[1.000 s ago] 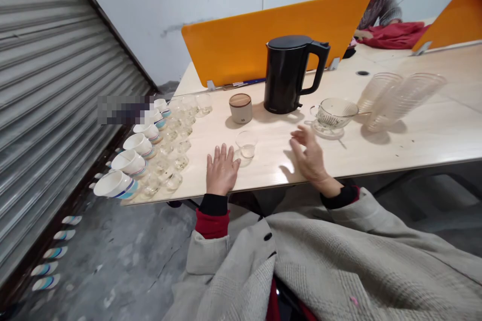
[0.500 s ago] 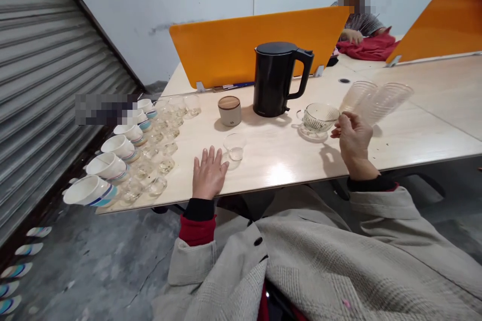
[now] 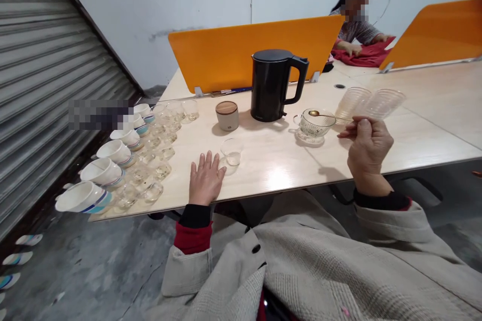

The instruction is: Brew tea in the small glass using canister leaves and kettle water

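Between the fingertips of my right hand [image 3: 368, 148] is the thin handle of a gold spoon [image 3: 315, 113]. Its bowl hangs over a ribbed glass cup [image 3: 315, 125], which stands on a glass saucer [image 3: 312, 139]. Something dark, too small to name, shows inside the cup. My left hand [image 3: 205, 178] lies flat near the table's front edge, fingers spread, holding nothing. Just right of its fingertips stands a small clear cup [image 3: 232, 154] with a little in its bottom. A lidded grey canister [image 3: 227, 118] stands behind that cup.
A black electric kettle [image 3: 271, 85] stands before an orange divider [image 3: 226, 55]. Stacked clear cups [image 3: 384, 103] lie tilted at right. Along the left edge are rows of white striped cups [image 3: 101, 171] and small glasses [image 3: 152, 190]. A person across the table handles red cloth [image 3: 363, 57].
My right hand has moved to the right and drawn the spoon up, so its bowl now shows above the glass cup. My left hand stays flat on the table.
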`<state>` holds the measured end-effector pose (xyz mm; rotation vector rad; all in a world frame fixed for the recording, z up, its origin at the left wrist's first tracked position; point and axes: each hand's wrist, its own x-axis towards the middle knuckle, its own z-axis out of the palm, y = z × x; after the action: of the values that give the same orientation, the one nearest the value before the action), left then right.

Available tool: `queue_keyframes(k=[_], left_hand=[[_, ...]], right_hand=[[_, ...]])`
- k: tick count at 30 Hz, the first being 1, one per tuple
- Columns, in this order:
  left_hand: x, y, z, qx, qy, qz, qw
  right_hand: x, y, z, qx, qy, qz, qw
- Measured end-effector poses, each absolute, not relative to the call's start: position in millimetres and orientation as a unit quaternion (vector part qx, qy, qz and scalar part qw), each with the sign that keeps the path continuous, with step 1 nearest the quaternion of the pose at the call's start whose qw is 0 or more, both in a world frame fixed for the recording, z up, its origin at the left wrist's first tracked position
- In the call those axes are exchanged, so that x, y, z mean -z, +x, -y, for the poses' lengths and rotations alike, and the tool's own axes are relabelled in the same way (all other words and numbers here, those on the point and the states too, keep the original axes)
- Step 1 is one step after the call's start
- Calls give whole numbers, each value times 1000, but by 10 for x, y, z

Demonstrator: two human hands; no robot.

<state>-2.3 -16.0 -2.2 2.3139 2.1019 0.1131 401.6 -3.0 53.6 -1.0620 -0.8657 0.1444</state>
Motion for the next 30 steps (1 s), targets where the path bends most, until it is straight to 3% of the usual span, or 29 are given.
queue_keyframes(k=[9, 23, 30], left_hand=[[14, 1, 203, -58, 739, -671, 11], [62, -6, 195, -81, 741, -666, 27], [35, 2, 207, -79, 741, -667, 24]], right_hand=[[-949, 3124, 233, -160, -406, 568, 698], [-900, 2261, -105, -105, -364, 859, 343], [-857, 2248, -107, -66, -362, 874, 317]])
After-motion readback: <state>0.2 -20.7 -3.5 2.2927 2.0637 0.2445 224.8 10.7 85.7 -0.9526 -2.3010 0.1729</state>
